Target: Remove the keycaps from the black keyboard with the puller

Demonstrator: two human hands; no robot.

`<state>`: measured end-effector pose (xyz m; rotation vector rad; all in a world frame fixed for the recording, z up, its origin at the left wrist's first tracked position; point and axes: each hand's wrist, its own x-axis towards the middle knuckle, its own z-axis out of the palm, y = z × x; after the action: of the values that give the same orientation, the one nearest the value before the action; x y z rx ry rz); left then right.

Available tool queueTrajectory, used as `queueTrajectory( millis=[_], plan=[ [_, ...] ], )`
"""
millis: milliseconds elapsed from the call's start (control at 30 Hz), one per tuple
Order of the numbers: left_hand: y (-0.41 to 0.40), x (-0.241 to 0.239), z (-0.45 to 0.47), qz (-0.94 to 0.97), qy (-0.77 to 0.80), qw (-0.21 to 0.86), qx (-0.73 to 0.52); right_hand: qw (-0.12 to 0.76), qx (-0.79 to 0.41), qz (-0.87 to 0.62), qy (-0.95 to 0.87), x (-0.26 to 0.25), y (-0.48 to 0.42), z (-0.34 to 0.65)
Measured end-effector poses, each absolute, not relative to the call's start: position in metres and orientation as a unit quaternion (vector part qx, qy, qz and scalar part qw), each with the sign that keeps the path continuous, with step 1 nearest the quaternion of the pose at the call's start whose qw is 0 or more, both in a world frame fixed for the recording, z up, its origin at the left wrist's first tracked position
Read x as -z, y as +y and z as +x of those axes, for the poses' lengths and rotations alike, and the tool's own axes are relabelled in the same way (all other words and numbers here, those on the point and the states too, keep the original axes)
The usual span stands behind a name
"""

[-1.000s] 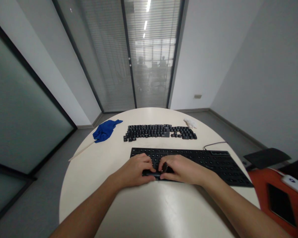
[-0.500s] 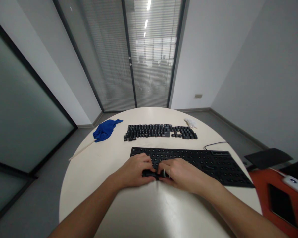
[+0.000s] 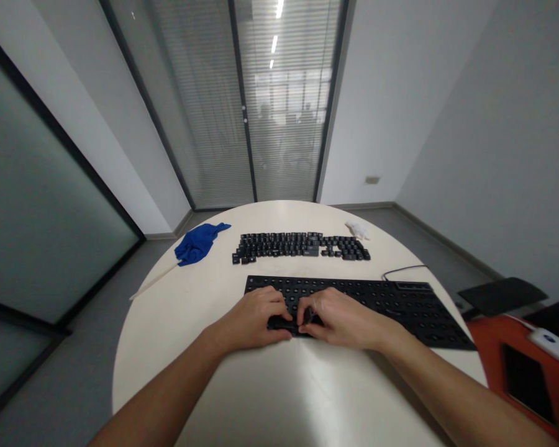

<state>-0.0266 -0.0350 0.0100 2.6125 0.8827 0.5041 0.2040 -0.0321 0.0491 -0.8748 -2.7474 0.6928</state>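
A black keyboard [image 3: 354, 292] with its keycaps off lies on the table, its small switches showing in rows. At its front left edge, my left hand [image 3: 258, 316] is closed, with thumb in front and fingers on top of the keyboard. Close beside it, my right hand [image 3: 340, 316] pinches over the same front edge. Something small and dark shows within the right fingers, too hidden to name. Behind the keyboard, loose black keycaps [image 3: 279, 245] are laid out in rows like a keyboard layout.
A round cream table [image 3: 181, 329] carries everything. At left lie a blue cloth [image 3: 198, 244] and a thin pale stick [image 3: 153, 282]. A crumpled white item [image 3: 358, 230] lies far right, near the keyboard's cable [image 3: 403, 270]. A phone [image 3: 528, 382] rests on an orange seat.
My right hand has rolled and lifted slightly at the front edge, its fingers now more curled. My left hand and the keyboard stay nearly the same.
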Motion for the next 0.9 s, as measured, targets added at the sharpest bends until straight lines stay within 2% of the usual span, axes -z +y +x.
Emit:
queueTrajectory(
  millis=[900],
  plan=[
    [-0.029, 0.000, -0.030, 0.924, 0.289, 0.157, -0.196, 0.103, -0.260, -0.275, -0.920, -0.050, -0.031, 0.210]
  ],
)
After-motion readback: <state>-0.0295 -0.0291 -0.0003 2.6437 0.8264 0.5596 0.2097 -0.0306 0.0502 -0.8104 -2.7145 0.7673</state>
